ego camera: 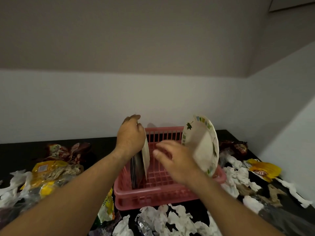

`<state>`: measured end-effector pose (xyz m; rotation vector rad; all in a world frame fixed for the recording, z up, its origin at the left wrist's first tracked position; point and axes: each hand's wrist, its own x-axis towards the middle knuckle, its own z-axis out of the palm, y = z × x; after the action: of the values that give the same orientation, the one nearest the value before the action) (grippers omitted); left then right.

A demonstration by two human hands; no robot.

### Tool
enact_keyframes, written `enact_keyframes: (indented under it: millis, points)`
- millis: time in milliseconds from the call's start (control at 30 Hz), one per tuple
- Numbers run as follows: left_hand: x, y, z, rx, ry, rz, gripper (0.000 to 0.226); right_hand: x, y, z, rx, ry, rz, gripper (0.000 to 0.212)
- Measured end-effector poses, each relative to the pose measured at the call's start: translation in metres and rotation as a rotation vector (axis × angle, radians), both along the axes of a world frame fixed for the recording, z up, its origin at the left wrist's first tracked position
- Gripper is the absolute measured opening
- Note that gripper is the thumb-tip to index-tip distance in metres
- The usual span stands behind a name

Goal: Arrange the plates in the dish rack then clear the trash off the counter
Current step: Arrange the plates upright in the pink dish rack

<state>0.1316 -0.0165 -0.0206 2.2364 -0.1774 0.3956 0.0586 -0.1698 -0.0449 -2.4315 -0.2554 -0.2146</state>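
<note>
Left hand: the left hand point(130, 136) is up at frame centre, its grip pinched on the top rim of the upright plates point(142, 160) at the left side of the rack.
Right hand: the right hand point(177, 160) sits just right of centre, fingers curled round the leaf-patterned plate point(202, 143), gripping it tilted on edge over the rack's right side.
Dish rack: the pink dish rack point(163, 189) stands mid-frame on the dark bench point(102, 143), stacked plates standing in its left slots.
Trash: crumpled white tissues point(172, 218) litter the lower centre and right; yellow wrappers point(46, 172) lie at left, another yellow wrapper point(264, 169) at far right, all on the bench around the rack.
</note>
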Motion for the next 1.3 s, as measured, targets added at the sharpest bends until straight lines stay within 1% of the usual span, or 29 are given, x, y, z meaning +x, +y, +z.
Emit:
enact_keyframes:
  millis: [33,100,167,233,367,467,567,667,767,833,867,933,967,1067,1167,1233,1300]
  points:
    - [0.0,0.001,0.0,-0.055,0.015,-0.003,0.043,0.002,0.009,-0.013,0.014,0.031,0.014,0.049]
    - [0.0,0.002,0.001,-0.138,0.043,-0.025,0.043,0.003,0.02,-0.028,0.141,0.047,0.008,0.053]
    - [0.002,0.004,0.003,-0.173,0.052,-0.044,0.042,0.007,0.027,-0.034,0.245,0.079,-0.004,0.058]
    - [0.005,0.007,0.005,-0.173,0.064,-0.059,0.041,0.009,0.032,-0.035,0.279,0.091,0.001,0.063]
    - [0.011,0.013,0.01,-0.105,0.092,-0.098,0.044,0.014,0.043,-0.037,0.304,0.072,-0.016,0.065]
    - [0.014,0.018,0.012,-0.096,0.092,-0.11,0.043,0.018,0.048,-0.042,0.212,0.033,-0.048,0.063]
    - [0.014,0.022,0.011,-0.097,0.091,-0.118,0.042,0.018,0.053,-0.042,0.106,-0.059,-0.047,0.059]
    - [0.009,0.023,0.006,-0.089,0.036,-0.062,0.04,0.02,0.054,-0.042,0.025,-0.156,-0.054,0.055]
    - [0.008,0.025,0.001,-0.08,-0.035,0.023,0.033,0.025,0.055,-0.046,0.03,-0.191,-0.109,0.055]
    - [0.006,0.025,0.001,-0.064,-0.052,0.015,0.022,0.03,0.059,-0.048,0.087,-0.172,-0.179,0.054]
    - [0.004,0.026,0.002,-0.047,-0.051,0.003,0.02,0.033,0.062,-0.049,0.137,-0.147,-0.214,0.053]
    - [0.004,0.027,0.002,0.001,-0.046,-0.018,0.029,0.04,0.064,-0.049,0.22,-0.083,-0.259,0.053]
    - [0.005,0.028,0.001,0.029,-0.038,-0.022,0.034,0.044,0.064,-0.048,0.226,-0.048,-0.269,0.054]
    - [0.007,0.029,0.0,0.111,-0.005,-0.028,0.041,0.051,0.063,-0.038,0.116,0.002,-0.264,0.051]
    - [0.005,0.025,0.002,0.154,-0.012,-0.014,0.039,0.056,0.06,-0.016,0.028,-0.057,-0.255,0.053]
    - [0.002,0.023,0.006,0.169,-0.007,-0.017,0.037,0.059,0.053,0.006,0.016,-0.126,-0.244,0.058]
    - [0.001,0.022,0.008,0.213,0.006,-0.036,0.035,0.06,0.039,0.027,0.02,-0.196,-0.243,0.058]
